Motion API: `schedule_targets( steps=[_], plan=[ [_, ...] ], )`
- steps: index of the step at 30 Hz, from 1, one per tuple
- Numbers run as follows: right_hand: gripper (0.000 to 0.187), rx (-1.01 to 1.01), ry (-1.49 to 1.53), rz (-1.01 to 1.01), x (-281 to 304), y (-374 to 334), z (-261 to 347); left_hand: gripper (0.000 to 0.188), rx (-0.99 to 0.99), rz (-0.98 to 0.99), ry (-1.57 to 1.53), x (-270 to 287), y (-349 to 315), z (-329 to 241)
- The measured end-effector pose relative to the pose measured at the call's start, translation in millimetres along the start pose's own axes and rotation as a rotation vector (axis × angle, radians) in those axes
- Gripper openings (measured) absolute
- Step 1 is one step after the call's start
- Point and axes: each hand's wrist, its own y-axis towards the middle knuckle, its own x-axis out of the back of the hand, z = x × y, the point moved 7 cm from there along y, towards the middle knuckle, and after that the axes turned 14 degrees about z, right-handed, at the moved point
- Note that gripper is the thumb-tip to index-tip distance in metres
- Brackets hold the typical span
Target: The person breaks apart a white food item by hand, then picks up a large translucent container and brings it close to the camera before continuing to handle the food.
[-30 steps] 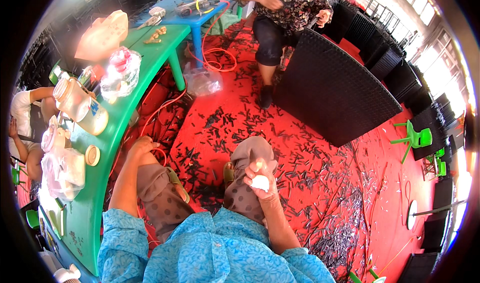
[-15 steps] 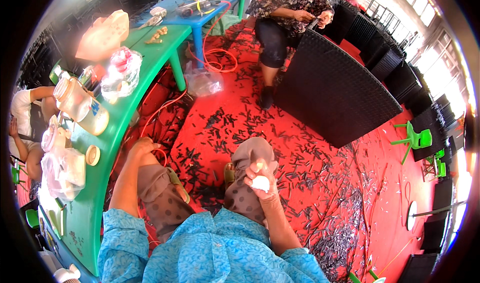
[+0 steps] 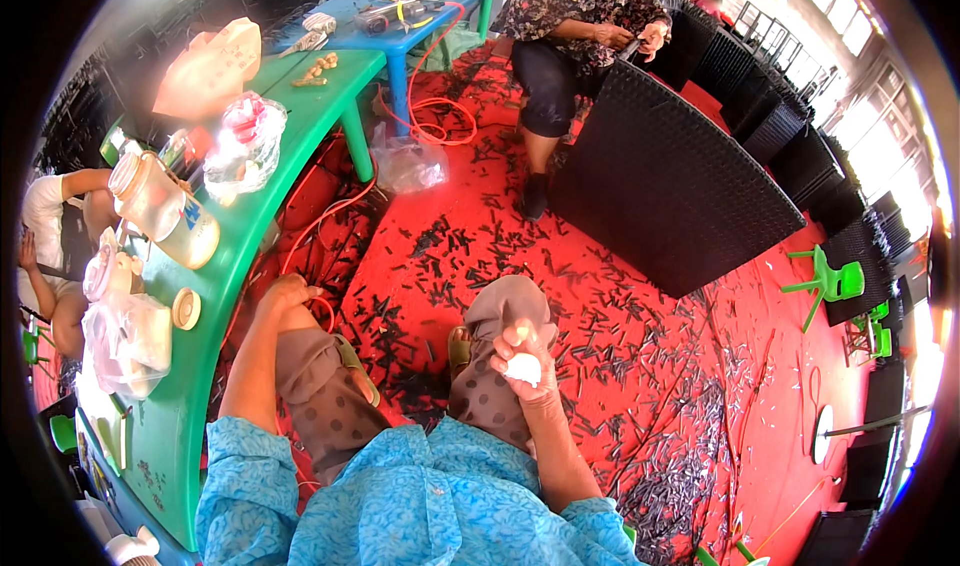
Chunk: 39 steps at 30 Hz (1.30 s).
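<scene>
My right hand (image 3: 524, 344) is closed around a small white lump (image 3: 523, 368), held above my right knee, palm up. The lump is soft-looking, and part of it is hidden by my fingers. My left hand (image 3: 290, 291) holds nothing and rests on my left knee, its fingers loosely stretched over the cloth of my brown dotted trousers (image 3: 325, 366). To my left, the green table (image 3: 225, 296) carries a lidless jar (image 3: 165, 211), its round lid (image 3: 186, 309), a plastic bag with pale food (image 3: 128, 341) and another clear bag with something pink (image 3: 243, 146).
Ahead, a person (image 3: 585, 36) sits working at a large black woven panel (image 3: 670, 186). Dark scraps (image 3: 420, 316) litter the red floor covering (image 3: 480, 236). An orange hose (image 3: 440, 136) loops beside the blue table (image 3: 350, 26). A green chair (image 3: 830, 278) stands at right.
My hands and the white lump stay in almost the same place. The person across from me has shifted their hands and body slightly.
</scene>
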Motion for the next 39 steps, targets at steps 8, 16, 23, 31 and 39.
schedule_targets(
  steps=[8,16,23,31,39],
  plan=[
    [0.016,0.015,-0.007,-0.004,3.8,-1.9,1.0,0.06,0.026,0.014,0.013,0.6,-0.8,-0.2],
    [0.016,0.01,-0.006,0.002,3.4,-2.1,0.9,0.068,0.078,0.149,0.064,-1.0,-4.2,-5.7],
    [0.016,0.013,-0.007,-0.012,3.6,-2.0,0.5,0.06,0.096,0.134,0.055,-2.1,-2.5,-1.7],
    [0.015,0.011,0.005,-0.005,3.5,-1.3,0.3,0.058,0.08,0.089,0.064,-3.1,5.8,3.8],
    [0.015,0.014,-0.01,0.003,3.0,-2.3,1.3,0.059,0.098,0.148,0.1,-0.3,-4.5,-4.9]
  ],
)
